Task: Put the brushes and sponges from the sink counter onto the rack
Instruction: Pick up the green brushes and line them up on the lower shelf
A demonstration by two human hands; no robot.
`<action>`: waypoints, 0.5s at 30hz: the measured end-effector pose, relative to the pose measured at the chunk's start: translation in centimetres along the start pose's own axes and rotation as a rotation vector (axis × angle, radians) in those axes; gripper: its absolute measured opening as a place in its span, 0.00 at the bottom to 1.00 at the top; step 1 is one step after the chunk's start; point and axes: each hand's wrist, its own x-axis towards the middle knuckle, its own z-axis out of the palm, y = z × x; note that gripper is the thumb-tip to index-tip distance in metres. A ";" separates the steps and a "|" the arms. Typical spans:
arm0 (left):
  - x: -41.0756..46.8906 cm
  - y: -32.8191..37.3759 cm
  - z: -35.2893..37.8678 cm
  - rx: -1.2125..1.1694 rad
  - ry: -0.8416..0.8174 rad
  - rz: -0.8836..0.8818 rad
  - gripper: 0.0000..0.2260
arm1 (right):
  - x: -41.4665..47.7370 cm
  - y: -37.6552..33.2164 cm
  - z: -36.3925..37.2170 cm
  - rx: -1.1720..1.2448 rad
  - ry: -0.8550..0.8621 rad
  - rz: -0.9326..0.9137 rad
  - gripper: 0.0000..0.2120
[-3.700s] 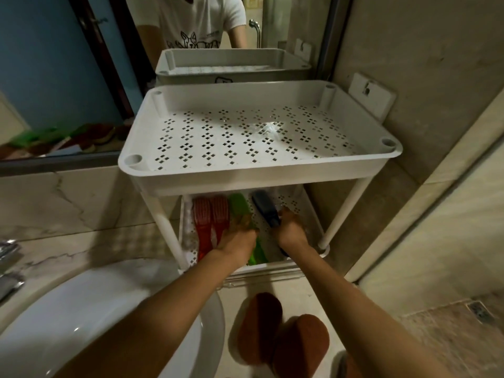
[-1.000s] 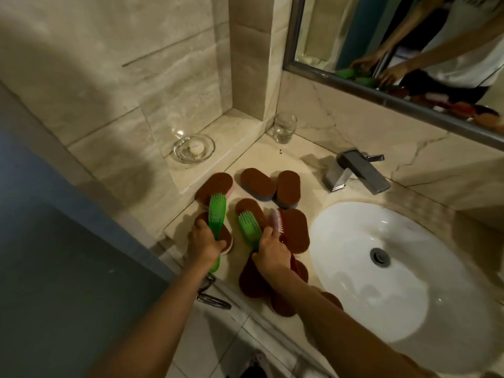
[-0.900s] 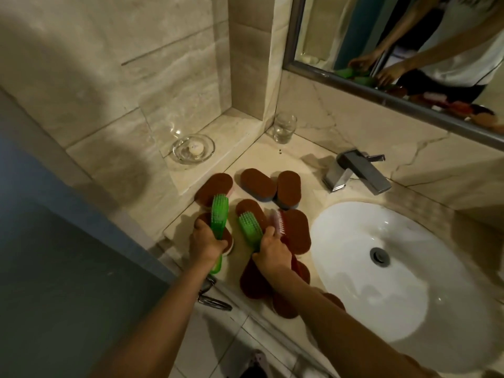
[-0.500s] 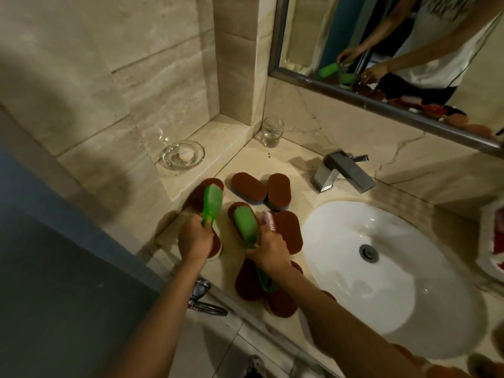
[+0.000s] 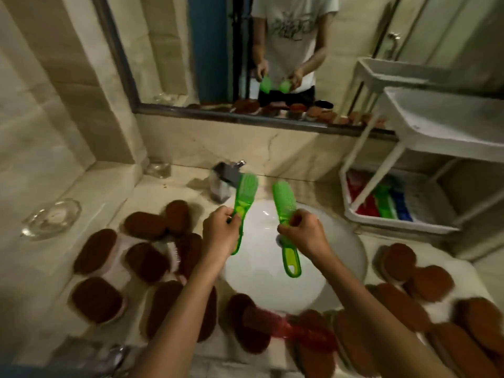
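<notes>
From the head we look forward and down, close over the sink [image 5: 272, 285] and counter [image 5: 43, 285]. A mirror [image 5: 177, 50] faces us.

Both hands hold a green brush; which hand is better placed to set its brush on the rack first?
Right. The right hand, gripping a green brush, is nearer the rack, which stands right of the sink; the left hand is farther away.

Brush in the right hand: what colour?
Translucent green. The brush in the right hand shows best in the head view.
</notes>
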 end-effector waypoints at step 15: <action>-7.0 13.0 26.9 0.255 -0.475 0.164 0.05 | 2.9 22.1 -22.3 0.102 0.203 0.313 0.15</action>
